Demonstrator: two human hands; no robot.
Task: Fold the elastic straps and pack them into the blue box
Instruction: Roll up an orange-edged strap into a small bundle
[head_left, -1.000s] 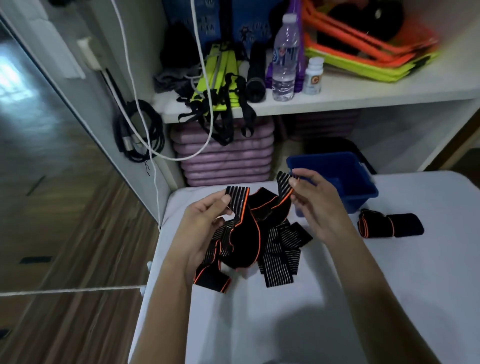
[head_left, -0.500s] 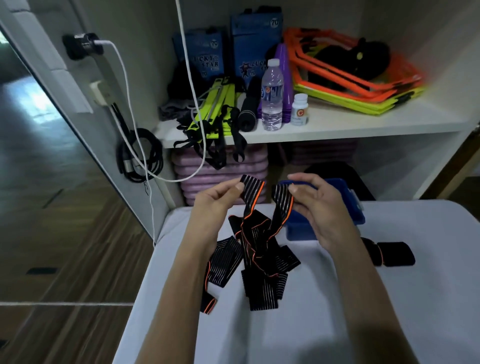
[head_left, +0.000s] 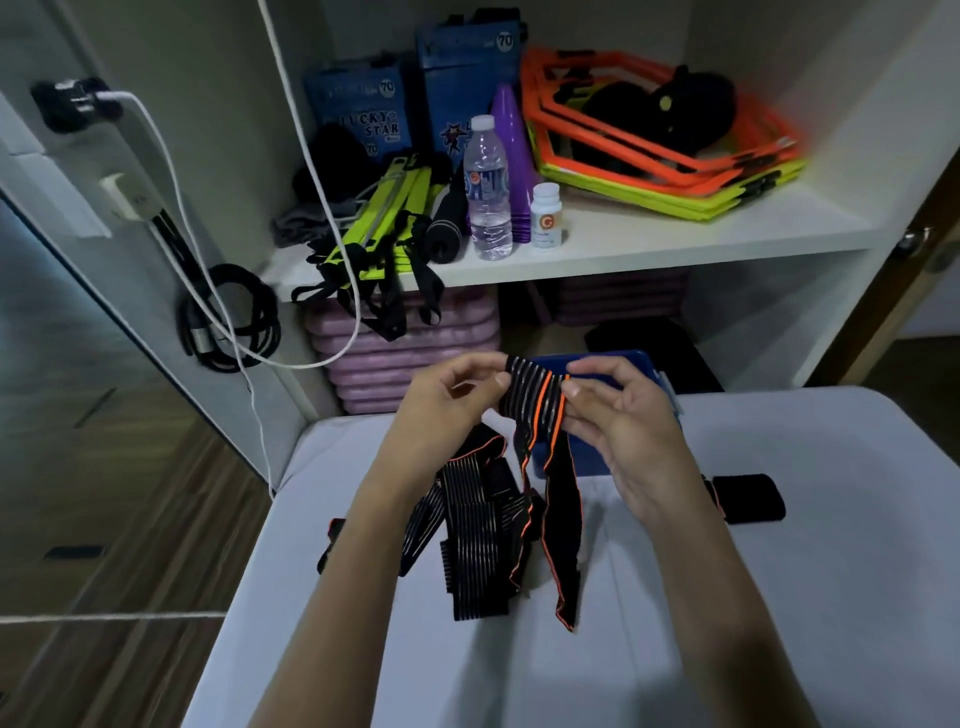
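**Early in the fold, nothing visibly packed yet**

Held up just in front of the blue plastic box (head_left: 597, 457): one black elastic strap with orange edging and pale stripes (head_left: 535, 400). Pinched at its top edge from both sides, left hand (head_left: 441, 410) clamped on the left end with thumb and fingertips, right hand (head_left: 618, 421) clamped on the right end close by. Both ends brought nearly together above the box's near wall, so probably a first fold in half, just begun. Two long tails hanging down in front of the box, lower ends reaching the white worktop (head_left: 779, 597), still loose and unfolded.

Left of the box and below it, piled on the worktop: a tangled heap of more black striped straps with orange trim (head_left: 472, 540), none folded as far as can be told. Exact count impossible to judge from the tangle.

Right of the box, well apart from the heap: one black rolled or folded bundle (head_left: 748, 499) lying on the worktop, partly hidden behind the right forearm. Possibly a finished strap waiting to go in, though not certain.

Inside of the box mostly hidden behind the hands and the raised strap; contents not visible.

Judged remaining: finishing this fold, working through the heap, then moving every bundle into the box. Most of the task still ahead.
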